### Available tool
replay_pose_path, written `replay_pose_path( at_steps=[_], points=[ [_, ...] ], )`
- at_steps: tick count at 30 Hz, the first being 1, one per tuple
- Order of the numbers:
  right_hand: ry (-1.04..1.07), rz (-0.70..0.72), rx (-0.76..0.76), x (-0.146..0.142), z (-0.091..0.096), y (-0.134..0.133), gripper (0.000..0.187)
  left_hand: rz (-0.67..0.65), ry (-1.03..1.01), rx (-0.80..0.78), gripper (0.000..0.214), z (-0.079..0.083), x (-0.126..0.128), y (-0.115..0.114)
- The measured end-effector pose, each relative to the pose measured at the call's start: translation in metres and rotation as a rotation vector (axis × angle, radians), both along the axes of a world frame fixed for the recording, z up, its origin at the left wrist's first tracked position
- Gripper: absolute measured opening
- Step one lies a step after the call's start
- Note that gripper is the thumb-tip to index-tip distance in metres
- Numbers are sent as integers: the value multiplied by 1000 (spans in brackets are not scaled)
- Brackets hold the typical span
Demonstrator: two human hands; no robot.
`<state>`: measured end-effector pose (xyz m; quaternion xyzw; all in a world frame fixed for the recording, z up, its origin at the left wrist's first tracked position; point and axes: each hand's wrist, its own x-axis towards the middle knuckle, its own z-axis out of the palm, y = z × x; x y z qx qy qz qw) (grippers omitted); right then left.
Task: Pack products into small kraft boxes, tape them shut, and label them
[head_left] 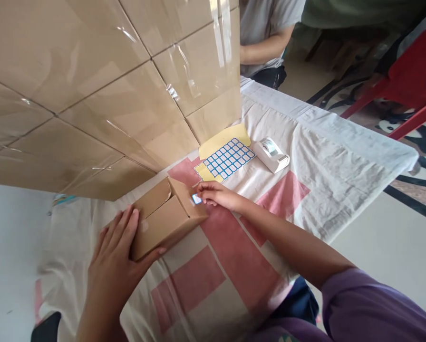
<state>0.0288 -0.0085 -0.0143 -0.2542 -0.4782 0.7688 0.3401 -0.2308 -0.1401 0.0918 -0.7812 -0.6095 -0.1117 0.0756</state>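
Note:
A small brown cardboard box (166,216) lies on the cloth-covered table, its flaps folded closed on top. My left hand (118,242) grips its near left end, with the fingers over the top edge and the thumb along the near side. At the box's right end, my right hand (216,194) pinches a small blue-bordered white sticker (196,198) close to the cardboard. I cannot tell whether the sticker touches the box. Just beyond my right hand is a sheet of blue-bordered stickers (229,158), with some spaces on its yellow backing bare.
Tall stacked, taped cartons (127,95) form a wall at the back left. A white tape dispenser (273,154) stands right of the sticker sheet, and yellow paper (216,141) lies behind it. Beyond the table (341,156), a person (266,42) and a red chair (412,76) are visible.

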Motion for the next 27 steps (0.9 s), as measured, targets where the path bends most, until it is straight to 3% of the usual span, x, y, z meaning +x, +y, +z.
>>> replay_pose_path(
  at_steps=[11,22,27],
  points=[
    [11,27,-11,-2,1,-2,20,-25,-38,128,82,-4,9,1],
    [-1,15,88,-2,12,-6,25,-1,-63,78,84,-2,12,-2],
    [19,-17,127,-7,5,-6,27,8,-65,61,85,-1,10,-2]
  ],
)
